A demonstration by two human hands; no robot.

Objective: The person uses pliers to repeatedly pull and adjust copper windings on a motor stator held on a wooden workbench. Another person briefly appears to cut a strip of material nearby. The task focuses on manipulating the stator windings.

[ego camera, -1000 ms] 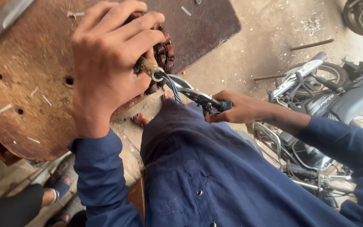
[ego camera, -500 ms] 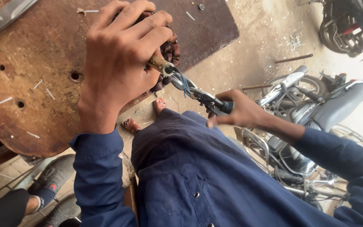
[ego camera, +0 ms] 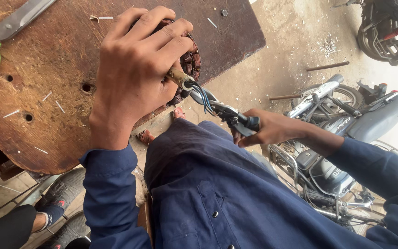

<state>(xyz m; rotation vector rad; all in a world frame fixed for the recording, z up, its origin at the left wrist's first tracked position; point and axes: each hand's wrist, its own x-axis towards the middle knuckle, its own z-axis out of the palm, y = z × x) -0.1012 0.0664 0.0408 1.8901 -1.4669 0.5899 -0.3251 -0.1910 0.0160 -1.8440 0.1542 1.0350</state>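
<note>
While left hand [ego camera: 132, 78] clasps copper-wound stator [ego camera: 190, 62], right hand [ego camera: 272, 129] fingers clench pliers [ego camera: 224, 110] on sleeved wires

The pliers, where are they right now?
In the head view, right of centre: the right hand grips the pliers, their tip at the copper-wound coil under the left hand.

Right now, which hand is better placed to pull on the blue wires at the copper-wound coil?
Right. The right hand already holds the pliers at the blue wires; the left hand grips the copper-wound coil.
</note>
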